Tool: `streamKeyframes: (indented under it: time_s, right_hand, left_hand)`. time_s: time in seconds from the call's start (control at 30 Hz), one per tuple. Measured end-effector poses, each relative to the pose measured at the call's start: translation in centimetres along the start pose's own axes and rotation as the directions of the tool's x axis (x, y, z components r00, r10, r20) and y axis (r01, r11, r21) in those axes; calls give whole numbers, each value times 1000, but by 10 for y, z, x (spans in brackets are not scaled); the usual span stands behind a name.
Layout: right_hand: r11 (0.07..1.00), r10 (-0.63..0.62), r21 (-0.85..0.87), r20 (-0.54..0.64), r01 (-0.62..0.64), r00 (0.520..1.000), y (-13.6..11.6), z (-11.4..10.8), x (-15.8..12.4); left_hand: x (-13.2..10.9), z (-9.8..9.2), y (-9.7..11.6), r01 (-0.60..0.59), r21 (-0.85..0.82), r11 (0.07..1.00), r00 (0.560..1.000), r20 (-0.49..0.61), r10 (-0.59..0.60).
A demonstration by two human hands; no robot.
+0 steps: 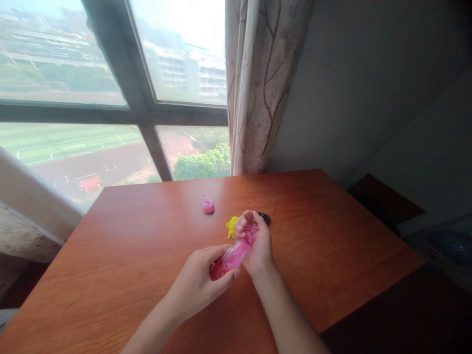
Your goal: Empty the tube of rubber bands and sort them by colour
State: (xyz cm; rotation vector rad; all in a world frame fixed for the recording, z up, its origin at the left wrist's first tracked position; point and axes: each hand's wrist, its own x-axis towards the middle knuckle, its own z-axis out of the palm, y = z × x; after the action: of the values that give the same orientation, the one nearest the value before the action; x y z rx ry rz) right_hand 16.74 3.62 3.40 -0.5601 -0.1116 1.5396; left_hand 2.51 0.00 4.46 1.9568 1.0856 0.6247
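Observation:
My left hand (201, 280) grips the lower end of a small clear bottle (230, 260), which is filled with pink and red bits and tilts up to the right. My right hand (258, 243) is cupped at the bottle's mouth, fingers curled around a tuft of pink strands (250, 232). Both hands hover just above the brown wooden table (147, 255). A pink cap (208, 206) lies on the table beyond the hands. A small yellow clump (232, 226) and a small black object (264, 217) lie right behind my right hand.
A large window (110, 98) runs along the table's far side, with a patterned curtain (261, 83) hanging at its right. A grey wall stands to the right. Beyond the table's right edge a dark piece of furniture (383, 201) sits lower down.

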Motion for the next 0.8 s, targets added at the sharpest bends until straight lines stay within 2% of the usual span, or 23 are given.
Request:
streamKeyframes:
  time_s: [0.1, 0.23, 0.37, 0.53, 0.63, 0.8]
  right_hand:
    - [1000, -24, -18, -11, 24, 1000, -3, -1, 1]
    - [985, -95, -141, 26, 97, 995, 0, -2, 0]
    - [968, -137, -197, 92, 153, 986, 5, -1, -3]
    - [949, -164, -252, 117, 189, 979, 11, -1, -6]
    - [961, -146, -224, 91, 163, 985, 11, -2, -6]
    - [999, -39, -30, -42, 38, 998, 3, -5, -1]
  left_hand:
    - [0, 0, 0, 7, -7, 1000, 1000, 27, -6]
    - [-1, 1, 0, 34, -30, 999, 999, 38, -33]
    - [-1, 2, 1, 29, -20, 999, 999, -11, -30]
    - [1, 2, 2, 16, -22, 1000, 998, -64, -17]
    - [2, 2, 1, 15, -32, 999, 997, -71, -18]
    - [1, 1, 2, 11, -44, 999, 999, -39, -13]
